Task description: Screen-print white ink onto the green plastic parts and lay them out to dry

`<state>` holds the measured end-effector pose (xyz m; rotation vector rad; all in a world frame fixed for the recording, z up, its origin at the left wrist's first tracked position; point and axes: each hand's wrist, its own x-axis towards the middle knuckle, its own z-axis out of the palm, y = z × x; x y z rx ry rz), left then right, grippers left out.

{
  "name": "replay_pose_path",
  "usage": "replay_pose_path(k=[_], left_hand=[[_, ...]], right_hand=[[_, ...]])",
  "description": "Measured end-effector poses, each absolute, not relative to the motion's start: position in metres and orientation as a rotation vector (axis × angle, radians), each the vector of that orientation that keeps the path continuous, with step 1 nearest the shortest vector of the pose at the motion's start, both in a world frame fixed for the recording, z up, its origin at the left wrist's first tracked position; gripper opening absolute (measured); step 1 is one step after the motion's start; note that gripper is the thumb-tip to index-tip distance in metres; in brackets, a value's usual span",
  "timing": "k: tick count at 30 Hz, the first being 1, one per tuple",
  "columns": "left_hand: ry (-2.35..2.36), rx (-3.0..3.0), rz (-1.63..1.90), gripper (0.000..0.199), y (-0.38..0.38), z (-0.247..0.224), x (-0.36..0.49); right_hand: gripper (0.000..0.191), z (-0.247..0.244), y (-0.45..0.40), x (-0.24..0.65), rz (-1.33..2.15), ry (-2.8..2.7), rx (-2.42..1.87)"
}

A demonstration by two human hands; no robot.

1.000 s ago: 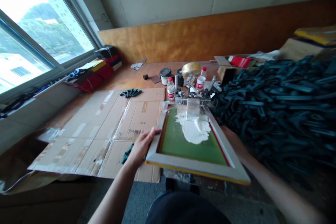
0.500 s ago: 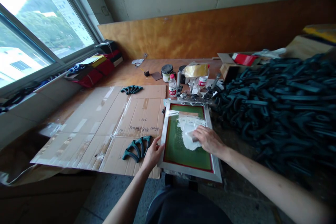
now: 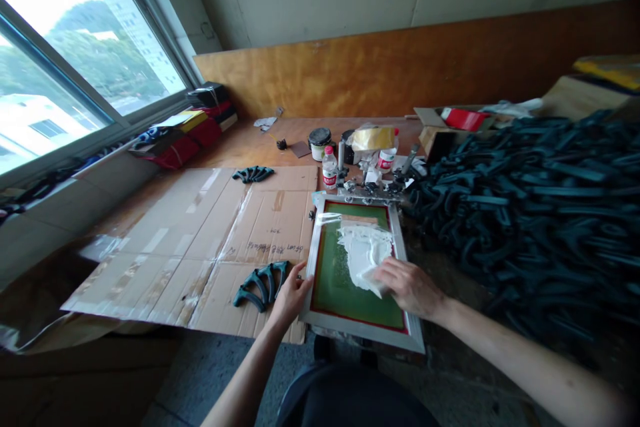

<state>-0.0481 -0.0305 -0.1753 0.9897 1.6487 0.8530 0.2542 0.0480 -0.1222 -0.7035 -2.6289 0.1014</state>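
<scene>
Screen frame [image 3: 360, 328] lying flat between cardboard sheet [image 3: 200, 227] and heap of dark curved plastic parts [image 3: 525, 213].
White ink [image 3: 363, 253] spread on green mesh [image 3: 345, 300]. Right hand [image 3: 411, 288] half closed on small pale scraper [image 3: 376, 273] at the ink (blade mostly hidden by fingers). Left hand [image 3: 290, 297] open, fingers resting on frame's left rail, just beside a dark curved part [image 3: 260, 283].
</scene>
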Motion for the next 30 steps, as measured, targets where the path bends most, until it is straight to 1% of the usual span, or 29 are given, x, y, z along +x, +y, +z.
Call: replay_pose_path(k=[2,3,5,6,7,8,11,13,15,17,20,22,24,25,26,27,28,29,30], left_hand=[[1.635,0.974,0.864,0.069,-0.03,-0.169,-0.048],[1.619,0.963,0.871,0.072,-0.03,-0.164,-0.048],[1.58,0.939,0.873,0.08,-0.028,-0.147,-0.049],[1.564,0.927,0.87,0.084,-0.028,-0.135,-0.05],[1.544,0.921,0.872,0.085,-0.026,-0.121,-0.052],[1.519,0.919,0.89,0.082,-0.025,-0.107,-0.053],[1.423,0.919,1.023,0.065,-0.014,-0.06,-0.052],[1.356,0.938,1.175,0.062,0.001,-0.032,-0.047],[1.269,0.993,1.346,0.061,0.023,-0.007,-0.04],[1.169,1.045,1.472,0.059,0.05,0.013,-0.032],[1.125,1.026,1.546,0.06,0.083,0.032,-0.021],[1.148,0.992,1.615,0.058,0.09,0.03,-0.015],[1.202,0.94,1.696,0.055,0.078,0.012,-0.006],[1.236,0.898,1.671,0.056,0.066,-0.003,0.0],[1.271,0.844,1.591,0.058,0.049,-0.021,0.008],[1.291,0.781,1.426,0.061,0.031,-0.04,0.017],[1.267,0.706,1.147,0.066,0.011,-0.059,0.028],[1.218,0.622,0.918,0.069,-0.008,-0.078,0.038],[1.146,0.532,0.845,0.066,-0.026,-0.094,0.048]], right_hand=[[0.018,-0.109,0.063,0.251,0.204,-2.636,-0.854],[0.023,-0.1,0.074,0.247,0.211,-2.616,-0.944],[0.047,-0.081,0.1,0.236,0.158,-2.566,-1.131],[0.057,-0.071,0.113,0.233,0.113,-2.546,-1.222],[0.062,-0.062,0.124,0.232,0.065,-2.522,-1.303],[0.062,-0.053,0.135,0.235,0.021,-2.481,-1.365],[0.048,-0.041,0.16,0.266,-0.029,-2.207,-1.44],[0.04,-0.05,0.17,0.295,-0.002,-1.999,-1.492],[0.036,-0.074,0.169,0.318,0.056,-1.906,-1.614],[0.038,-0.106,0.155,0.325,0.158,-1.975,-1.721],[0.042,-0.15,0.114,0.307,0.247,-2.259,-1.667],[0.036,-0.166,0.088,0.288,0.188,-2.438,-1.602],[0.026,-0.168,0.071,0.272,0.151,-2.516,-1.631],[0.022,-0.165,0.065,0.265,0.171,-2.512,-1.679],[0.02,-0.16,0.058,0.258,0.198,-2.476,-1.73],[0.019,-0.155,0.051,0.25,0.208,-2.426,-1.756],[0.02,-0.149,0.042,0.241,0.189,-2.381,-1.735],[0.019,-0.144,0.032,0.23,0.145,-2.356,-1.662],[0.017,-0.14,0.021,0.218,0.086,-2.355,-1.538]])
